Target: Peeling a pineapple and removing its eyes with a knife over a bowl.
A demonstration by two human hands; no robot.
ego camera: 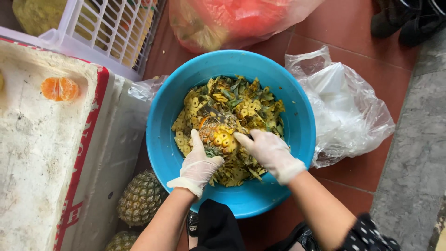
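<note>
Currently gripped: half-peeled pineapple (217, 135), left hand (199, 165) closed beneath, right hand (269, 153) clasping a knife (214, 113); long axis pointing away, over blue basin (160, 139).

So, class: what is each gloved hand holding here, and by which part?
The left hand grips the half-peeled pineapple around its lower end. The right hand holds a knife by its handle; only the blade shows.

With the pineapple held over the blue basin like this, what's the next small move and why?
Probably turn the pineapple a little in the left hand: brown eyes dot its yellow flesh, and the right hand has the knife at it, over the peel-filled basin.
</note>
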